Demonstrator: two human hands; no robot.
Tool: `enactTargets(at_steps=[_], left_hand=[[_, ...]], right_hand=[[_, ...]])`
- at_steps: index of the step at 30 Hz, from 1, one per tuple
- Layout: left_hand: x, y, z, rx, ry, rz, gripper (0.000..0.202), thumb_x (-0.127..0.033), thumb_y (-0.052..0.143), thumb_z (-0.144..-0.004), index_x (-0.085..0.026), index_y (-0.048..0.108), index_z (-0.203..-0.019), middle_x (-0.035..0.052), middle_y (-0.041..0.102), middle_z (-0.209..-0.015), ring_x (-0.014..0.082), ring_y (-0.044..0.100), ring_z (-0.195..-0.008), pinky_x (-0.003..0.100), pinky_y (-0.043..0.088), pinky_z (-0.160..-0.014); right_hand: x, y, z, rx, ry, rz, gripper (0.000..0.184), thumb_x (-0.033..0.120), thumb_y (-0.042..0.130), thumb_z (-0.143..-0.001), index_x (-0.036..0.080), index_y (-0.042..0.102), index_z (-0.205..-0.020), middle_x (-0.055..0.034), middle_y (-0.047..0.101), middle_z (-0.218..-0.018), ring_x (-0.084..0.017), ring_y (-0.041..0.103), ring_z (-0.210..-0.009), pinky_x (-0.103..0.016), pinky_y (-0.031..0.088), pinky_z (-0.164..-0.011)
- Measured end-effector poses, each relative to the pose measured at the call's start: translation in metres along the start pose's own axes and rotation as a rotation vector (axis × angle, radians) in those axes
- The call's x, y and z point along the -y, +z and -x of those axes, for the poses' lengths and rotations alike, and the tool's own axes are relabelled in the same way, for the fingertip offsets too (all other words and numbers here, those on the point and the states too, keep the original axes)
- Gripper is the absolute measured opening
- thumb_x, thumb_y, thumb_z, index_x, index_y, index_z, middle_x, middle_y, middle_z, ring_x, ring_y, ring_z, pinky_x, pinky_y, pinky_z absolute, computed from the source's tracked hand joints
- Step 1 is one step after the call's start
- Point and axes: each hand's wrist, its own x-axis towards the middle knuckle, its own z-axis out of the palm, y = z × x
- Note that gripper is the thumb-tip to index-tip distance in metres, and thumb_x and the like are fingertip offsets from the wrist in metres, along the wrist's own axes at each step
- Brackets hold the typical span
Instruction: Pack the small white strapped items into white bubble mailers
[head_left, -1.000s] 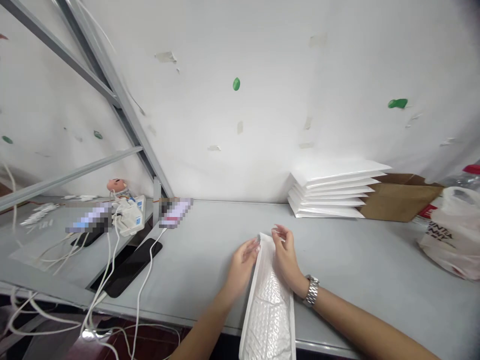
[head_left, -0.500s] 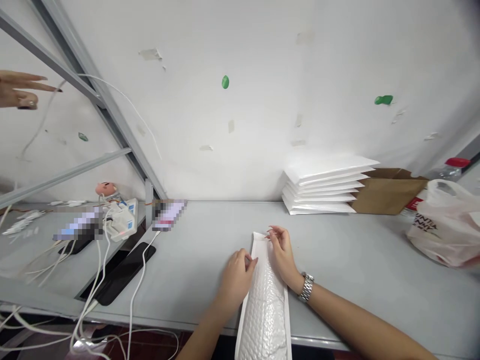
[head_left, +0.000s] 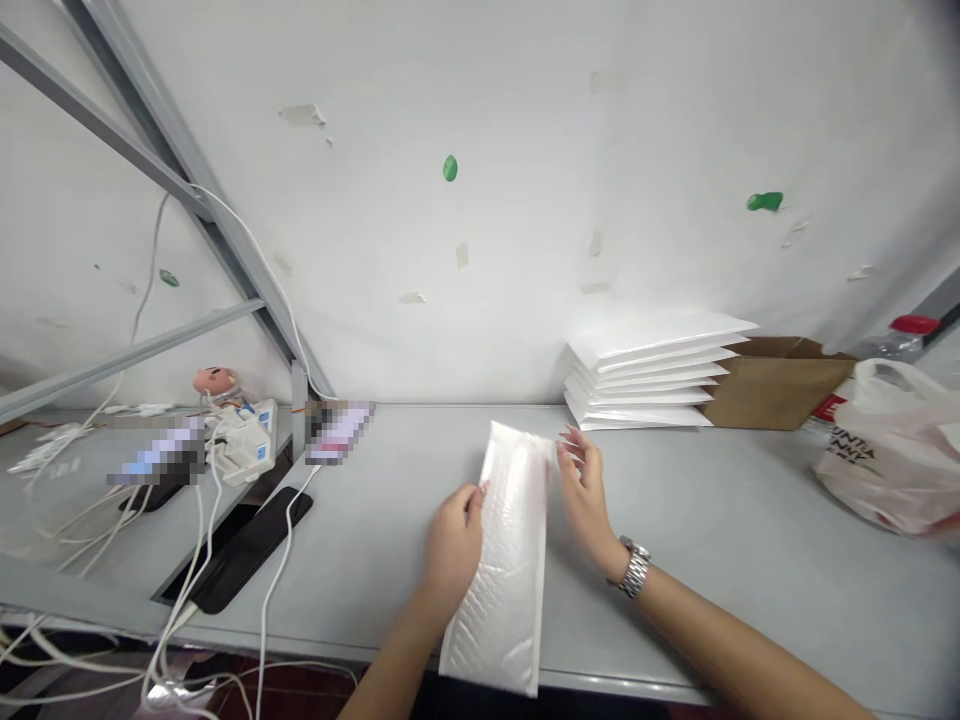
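A white bubble mailer (head_left: 510,560) stands out over the front edge of the grey table, its narrow end pointing toward the wall. My left hand (head_left: 455,540) pinches its left edge between thumb and fingers. Just off the mailer's right side is my right hand (head_left: 587,495), fingers apart and slightly curled, with nothing in it. That wrist wears a metal watch (head_left: 634,567). Whether the mailer holds anything inside cannot be seen.
A stack of white mailers (head_left: 652,375) stands against the wall, beside a brown cardboard box (head_left: 780,385). Farther right sits a plastic bag (head_left: 892,450) near a red-capped bottle (head_left: 911,330). Phones, including a black one (head_left: 251,550), and white cables (head_left: 277,570) lie at left.
The mailer has moved up, away from me, and tilted. My right hand has come off it to the right, while my left keeps hold. Another person's hand at upper left has gone from view.
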Motion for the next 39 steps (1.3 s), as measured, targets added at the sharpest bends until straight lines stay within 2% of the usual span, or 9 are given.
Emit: enactTargets(at_steps=[4,6,8,13,18,21,28,35,39], left_hand=[[-0.011,-0.021,-0.006,-0.368,0.084,0.226,0.035,-0.044,0.039,-0.089,-0.020,0.046,-0.065,-0.0040,0.043,-0.060,0.0120,0.044,-0.061,0.023,0.036,-0.060],[-0.015,-0.021,-0.007,-0.404,0.150,0.285,0.031,-0.043,0.040,-0.089,-0.019,0.054,-0.075,0.0000,0.054,-0.073,0.0150,0.052,-0.075,0.026,0.041,-0.071],[-0.015,-0.015,-0.006,-0.320,0.189,0.331,0.031,-0.042,0.038,-0.091,-0.020,0.056,-0.102,0.0061,0.060,-0.099,0.0192,0.054,-0.098,0.030,0.042,-0.084],[-0.007,0.001,0.006,-0.055,0.271,0.444,0.052,-0.039,0.037,-0.093,-0.024,0.021,-0.140,0.0097,0.029,-0.147,0.0217,0.027,-0.135,0.039,0.028,-0.108],[-0.004,-0.001,0.009,-0.020,0.430,0.542,0.049,-0.038,0.038,-0.092,-0.024,0.027,-0.137,0.0113,0.039,-0.140,0.0233,0.038,-0.129,0.038,0.034,-0.104],[0.000,-0.007,0.003,-0.063,0.351,0.571,0.063,-0.039,0.051,-0.086,-0.023,0.022,-0.139,0.0115,0.032,-0.145,0.0247,0.032,-0.133,0.039,0.032,-0.105],[-0.001,-0.017,-0.011,0.296,-0.070,0.543,0.049,-0.037,0.075,-0.063,-0.015,0.060,-0.104,0.0105,0.068,-0.106,0.0291,0.060,-0.102,0.041,0.047,-0.089],[-0.013,-0.036,0.006,0.562,-0.149,0.493,0.045,-0.034,0.076,-0.063,-0.017,0.063,-0.103,0.0071,0.069,-0.108,0.0277,0.060,-0.105,0.038,0.047,-0.089],[-0.015,-0.039,0.015,0.592,-0.141,0.572,0.056,-0.035,0.077,-0.062,-0.017,0.058,-0.112,0.0078,0.066,-0.115,0.0265,0.058,-0.110,0.038,0.045,-0.093]], right_hand=[[0.033,0.000,0.004,0.355,0.043,-0.004,0.058,0.055,0.036,-0.089,0.026,0.027,-0.138,-0.0094,0.038,-0.134,-0.021,0.042,-0.122,-0.039,0.036,-0.102],[0.044,0.006,0.011,0.505,-0.025,-0.023,0.056,0.054,0.032,-0.091,0.026,0.028,-0.139,-0.0081,0.040,-0.135,-0.019,0.038,-0.126,-0.037,0.031,-0.106],[0.048,0.013,0.017,0.580,-0.094,-0.045,0.053,0.051,0.029,-0.092,0.025,0.030,-0.138,-0.0074,0.042,-0.133,-0.018,0.036,-0.127,-0.035,0.027,-0.109],[0.039,0.024,0.022,0.612,-0.169,-0.048,0.050,0.050,0.027,-0.093,0.024,0.032,-0.135,-0.0082,0.043,-0.129,-0.017,0.039,-0.122,-0.035,0.030,-0.107],[0.038,0.024,0.013,0.600,-0.395,-0.026,0.055,0.058,0.030,-0.089,0.022,0.038,-0.129,-0.0107,0.046,-0.123,-0.022,0.042,-0.117,-0.038,0.035,-0.102],[0.037,0.020,0.004,0.586,-0.431,0.000,0.055,0.057,0.040,-0.087,0.022,0.039,-0.129,-0.0108,0.048,-0.121,-0.023,0.043,-0.115,-0.039,0.038,-0.099],[0.046,0.007,-0.014,0.596,-0.269,0.042,0.031,0.046,0.053,-0.084,0.021,0.061,-0.100,-0.0066,0.059,-0.107,-0.022,0.054,-0.102,-0.036,0.046,-0.088],[0.083,-0.015,-0.024,0.722,-0.045,-0.072,0.034,0.042,0.063,-0.077,0.022,0.065,-0.104,-0.0058,0.067,-0.104,-0.022,0.062,-0.096,-0.036,0.053,-0.080],[0.089,-0.017,-0.027,0.679,0.008,-0.112,0.031,0.043,0.060,-0.080,0.019,0.067,-0.099,-0.0061,0.069,-0.096,-0.021,0.064,-0.091,-0.033,0.053,-0.076]])
